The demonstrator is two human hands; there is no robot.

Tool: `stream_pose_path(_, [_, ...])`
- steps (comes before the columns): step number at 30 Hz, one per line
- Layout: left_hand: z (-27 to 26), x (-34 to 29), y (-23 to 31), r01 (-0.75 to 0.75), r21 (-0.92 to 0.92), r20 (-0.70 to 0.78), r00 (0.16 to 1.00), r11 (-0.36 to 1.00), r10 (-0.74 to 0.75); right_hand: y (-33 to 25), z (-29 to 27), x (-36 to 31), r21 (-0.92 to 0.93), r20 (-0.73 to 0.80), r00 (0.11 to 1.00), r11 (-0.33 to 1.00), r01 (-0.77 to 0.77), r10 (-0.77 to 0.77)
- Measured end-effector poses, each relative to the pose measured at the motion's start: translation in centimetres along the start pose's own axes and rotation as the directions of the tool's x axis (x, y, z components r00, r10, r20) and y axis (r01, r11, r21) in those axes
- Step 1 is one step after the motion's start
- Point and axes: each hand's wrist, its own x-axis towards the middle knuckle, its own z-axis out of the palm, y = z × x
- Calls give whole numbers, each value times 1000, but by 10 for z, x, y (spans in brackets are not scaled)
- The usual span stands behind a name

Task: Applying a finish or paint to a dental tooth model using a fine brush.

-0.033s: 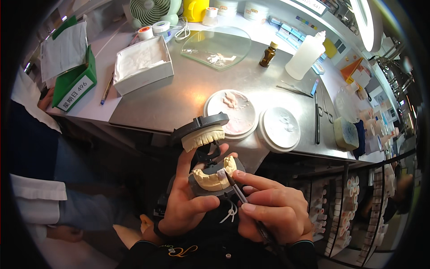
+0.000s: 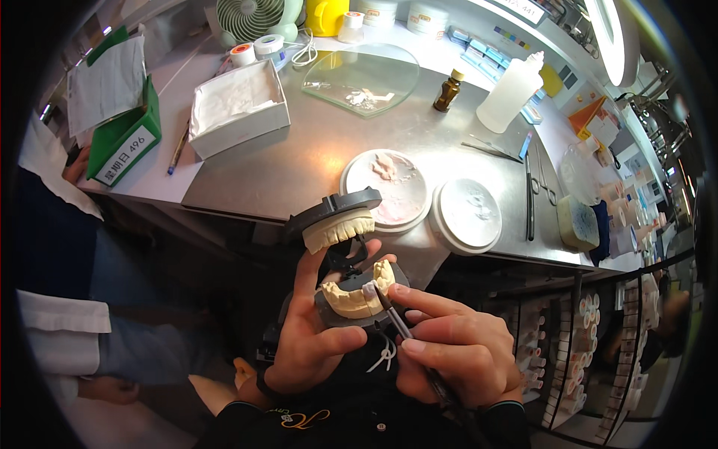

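Observation:
My left hand [image 2: 318,329] is closed around a dark hinged dental articulator [image 2: 351,320], which stands wide apart at its hinge. On its upper arm sits a cream plaster tooth model [image 2: 338,230]; the lower arm bears a matching horseshoe-shaped model [image 2: 345,301]. One whitish-lilac tooth [image 2: 370,289] stands out on that lower model. In a pinch grip, my right hand [image 2: 456,344] holds a thin brush [image 2: 400,323] with a metal ferrule, its dark tip against or just beside this tooth. My right index fingertip rests at the model's right edge.
Two round white dishes, one with pinkish paste [image 2: 389,213] and one with whitish material [image 2: 470,213], stand at the bench's front edge. Behind are a glass plate [image 2: 363,78], a brown bottle [image 2: 448,91], a squeeze bottle [image 2: 508,97] and a tissue box [image 2: 239,123]. Another person [image 2: 67,247] is at left.
The brush tip has shifted very slightly at the whitish-lilac tooth. Both hands and the articulator look otherwise the same.

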Motion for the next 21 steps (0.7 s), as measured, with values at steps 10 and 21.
stream_pose_path(10, [-2, 1, 0, -18, 31, 14, 1000, 999, 17, -1, 1, 2, -67, 43, 999, 998, 17, -14])
stream_pose_path(21, [-2, 0, 0, -34, 39, 18, 999, 999, 34, -1, 1, 2, -60, 42, 999, 998, 22, -19])
